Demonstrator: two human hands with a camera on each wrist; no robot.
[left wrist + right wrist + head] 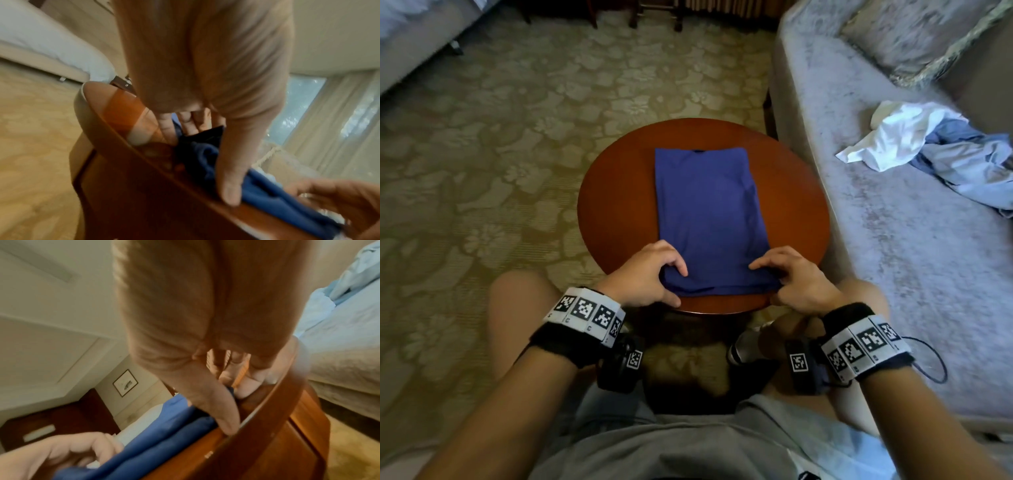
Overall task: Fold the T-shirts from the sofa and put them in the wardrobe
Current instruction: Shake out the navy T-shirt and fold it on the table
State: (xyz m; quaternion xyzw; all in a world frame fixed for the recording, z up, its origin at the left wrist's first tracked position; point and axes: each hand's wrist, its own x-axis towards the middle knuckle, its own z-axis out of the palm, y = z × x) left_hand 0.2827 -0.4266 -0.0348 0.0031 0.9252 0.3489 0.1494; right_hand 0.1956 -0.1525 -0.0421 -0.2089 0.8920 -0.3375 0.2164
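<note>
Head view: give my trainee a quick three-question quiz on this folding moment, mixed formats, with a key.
1. True or false: the blue T-shirt lies on the sofa.
2. Which edge of the shirt do the left hand and right hand pinch: A near, B far, C neither?
3. Fill in: the unfolded clothes lie on the ____.

Key: 1 false, it lies on the round table; 2 A; 3 sofa.
</note>
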